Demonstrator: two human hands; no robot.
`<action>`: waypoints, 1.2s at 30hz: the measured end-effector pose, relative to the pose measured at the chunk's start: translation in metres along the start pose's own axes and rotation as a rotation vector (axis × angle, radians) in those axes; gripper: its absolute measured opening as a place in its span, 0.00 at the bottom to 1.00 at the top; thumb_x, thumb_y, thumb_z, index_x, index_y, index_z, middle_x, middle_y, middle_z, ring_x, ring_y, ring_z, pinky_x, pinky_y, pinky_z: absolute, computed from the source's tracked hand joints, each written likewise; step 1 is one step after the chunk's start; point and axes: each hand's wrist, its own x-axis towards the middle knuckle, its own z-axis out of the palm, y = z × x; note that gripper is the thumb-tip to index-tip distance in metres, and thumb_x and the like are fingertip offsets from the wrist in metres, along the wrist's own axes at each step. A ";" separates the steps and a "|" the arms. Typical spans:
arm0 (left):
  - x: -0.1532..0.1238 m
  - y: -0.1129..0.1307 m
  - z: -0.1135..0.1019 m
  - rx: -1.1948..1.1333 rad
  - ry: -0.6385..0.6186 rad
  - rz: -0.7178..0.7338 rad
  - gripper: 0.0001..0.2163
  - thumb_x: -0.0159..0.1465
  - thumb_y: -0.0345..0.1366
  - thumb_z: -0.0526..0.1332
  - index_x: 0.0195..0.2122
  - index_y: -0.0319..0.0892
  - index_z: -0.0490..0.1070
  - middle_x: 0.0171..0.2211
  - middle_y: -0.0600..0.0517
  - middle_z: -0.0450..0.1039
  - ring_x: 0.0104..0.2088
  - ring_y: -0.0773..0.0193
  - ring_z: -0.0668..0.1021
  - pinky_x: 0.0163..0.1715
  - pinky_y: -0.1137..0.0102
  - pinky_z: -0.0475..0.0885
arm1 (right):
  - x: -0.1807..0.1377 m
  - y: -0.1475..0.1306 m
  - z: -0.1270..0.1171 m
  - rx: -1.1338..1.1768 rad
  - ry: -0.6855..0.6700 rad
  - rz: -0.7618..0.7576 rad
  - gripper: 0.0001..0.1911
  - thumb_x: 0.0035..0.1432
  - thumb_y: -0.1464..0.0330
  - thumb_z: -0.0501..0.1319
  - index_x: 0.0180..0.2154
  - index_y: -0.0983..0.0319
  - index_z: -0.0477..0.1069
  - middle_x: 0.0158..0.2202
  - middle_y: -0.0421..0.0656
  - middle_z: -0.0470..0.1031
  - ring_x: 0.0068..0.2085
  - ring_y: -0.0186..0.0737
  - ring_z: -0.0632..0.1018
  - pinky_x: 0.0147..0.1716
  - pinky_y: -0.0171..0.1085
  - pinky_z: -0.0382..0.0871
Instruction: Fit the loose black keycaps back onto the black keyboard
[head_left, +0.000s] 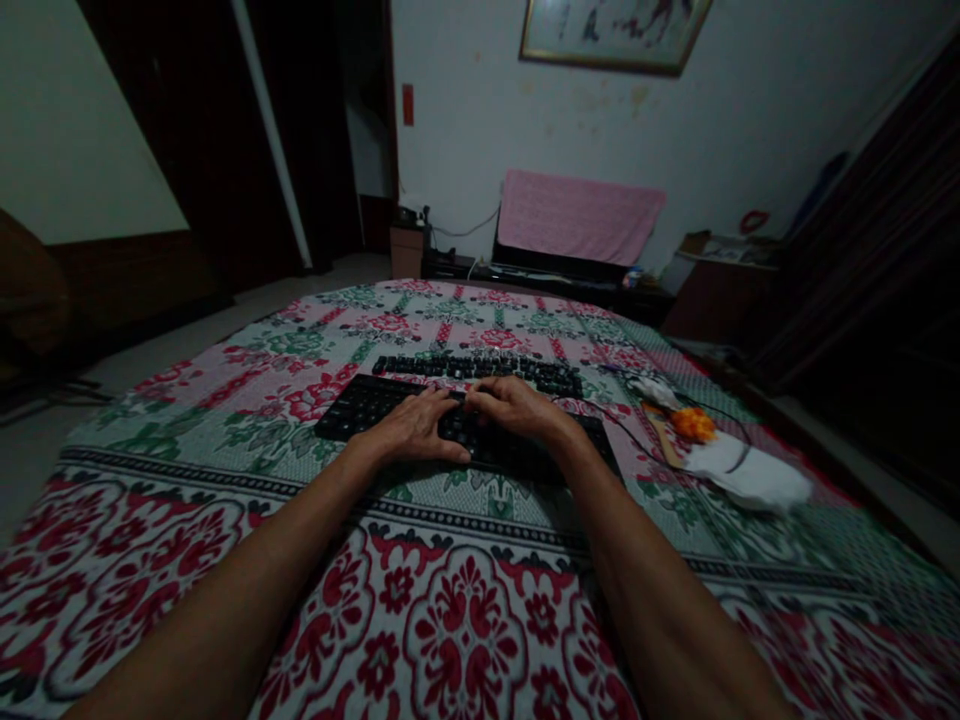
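A black keyboard (352, 405) lies on the patterned bedspread in front of me. My left hand (412, 425) rests across it with the fingers stretched toward its far edge and the thumb spread out near its close edge. Over the middle of the keyboard, my right hand (517, 405) is closed, thumb and forefinger pinched together. Whatever sits in that pinch is too small and dark to make out. Just behind the keyboard, black keycaps (420, 366) lie in rows on the cloth. Both hands hide part of the keyboard's keys.
To the right lie a thin black cable (630, 437), an orange bundle (694, 424) and a white cloth-like thing (750, 475). The red, green and white bedspread (465, 620) spreads beneath everything. Beyond it, a pink towel (577, 215) covers something on a low stand.
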 end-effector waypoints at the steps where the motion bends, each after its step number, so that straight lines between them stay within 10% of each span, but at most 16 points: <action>1: 0.000 -0.001 -0.002 -0.013 0.002 0.013 0.40 0.48 0.59 0.58 0.60 0.44 0.56 0.63 0.44 0.49 0.62 0.48 0.53 0.57 0.57 0.52 | -0.001 0.000 -0.001 -0.003 -0.004 -0.004 0.15 0.58 0.64 0.50 0.34 0.65 0.72 0.25 0.39 0.72 0.25 0.31 0.70 0.26 0.30 0.60; 11: 0.007 0.011 -0.012 -0.163 0.193 0.094 0.13 0.56 0.38 0.56 0.39 0.43 0.75 0.40 0.51 0.75 0.40 0.60 0.75 0.43 0.68 0.67 | 0.000 0.008 -0.007 0.033 0.071 -0.030 0.10 0.51 0.72 0.56 0.36 0.65 0.72 0.29 0.39 0.73 0.29 0.31 0.70 0.30 0.30 0.61; 20: 0.027 0.028 -0.012 -0.508 0.090 0.047 0.11 0.54 0.36 0.57 0.34 0.40 0.76 0.21 0.58 0.67 0.23 0.70 0.67 0.23 0.76 0.60 | -0.002 -0.001 -0.012 0.019 0.150 -0.046 0.09 0.52 0.68 0.57 0.35 0.66 0.71 0.29 0.41 0.74 0.30 0.32 0.72 0.30 0.31 0.63; 32: 0.028 0.033 -0.002 -0.669 0.163 -0.003 0.09 0.53 0.38 0.59 0.27 0.37 0.72 0.21 0.55 0.69 0.22 0.70 0.70 0.23 0.76 0.64 | -0.024 0.015 -0.020 -0.213 -0.143 0.190 0.42 0.30 0.54 0.70 0.49 0.60 0.66 0.48 0.47 0.70 0.49 0.50 0.70 0.48 0.44 0.64; 36: 0.029 0.032 0.000 -0.794 0.202 -0.001 0.11 0.53 0.37 0.59 0.35 0.39 0.73 0.28 0.55 0.73 0.24 0.70 0.72 0.26 0.75 0.67 | -0.027 0.009 -0.005 -0.364 -0.175 0.265 0.62 0.24 0.49 0.70 0.60 0.61 0.50 0.61 0.54 0.52 0.61 0.59 0.53 0.57 0.53 0.49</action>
